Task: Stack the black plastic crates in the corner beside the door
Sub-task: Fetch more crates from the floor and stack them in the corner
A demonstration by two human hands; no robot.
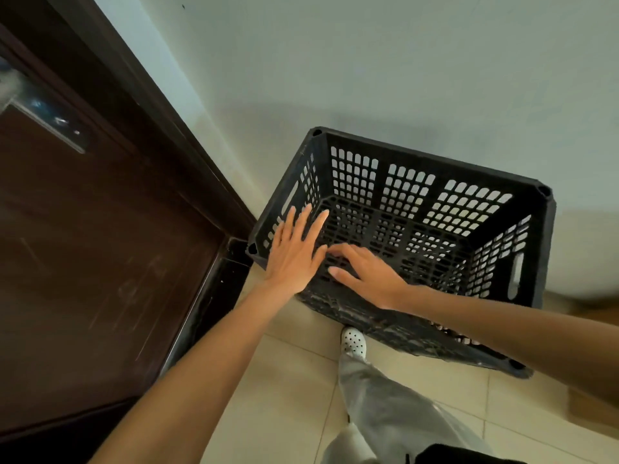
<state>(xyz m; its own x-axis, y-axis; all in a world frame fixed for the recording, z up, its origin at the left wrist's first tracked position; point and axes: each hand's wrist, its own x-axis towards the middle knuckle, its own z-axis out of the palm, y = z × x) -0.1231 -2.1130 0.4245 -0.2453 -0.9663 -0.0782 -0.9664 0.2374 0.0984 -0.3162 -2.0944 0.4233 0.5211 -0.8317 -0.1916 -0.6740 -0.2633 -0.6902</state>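
Obs: black crate (430, 161) stands upright, mouth up and empty, in the corner at my 1 o'clock. Its far side is close to the wall (368, 61), and its 9 o'clock corner is just beside the frame of the door (83, 246). I cannot tell whether another crate sits beneath it.

Hands: left hand (294, 249) is flat with fingers straight and spread, laid over the crate's near-left corner. Right hand (368, 276) is over the near rim with fingers loosely bent. Neither holds anything. Contact with the rim looks likely, but I cannot confirm it.

Step, my reading: seating and squaring the crate in place.

Method notes:
- Press down evenly at both near corners. Pushing at one corner would probably pivot the crate toward 3 o'clock.
- Nudge toward 12 o'clock until the far rim runs parallel to the wall.
- Keep the 9 o'clock corner off the door frame so the door is not fouled.
- My shoe (353, 341) is right at the base at 6 o'clock, so keep the toes clear of it.
- Rock it gently before letting go.
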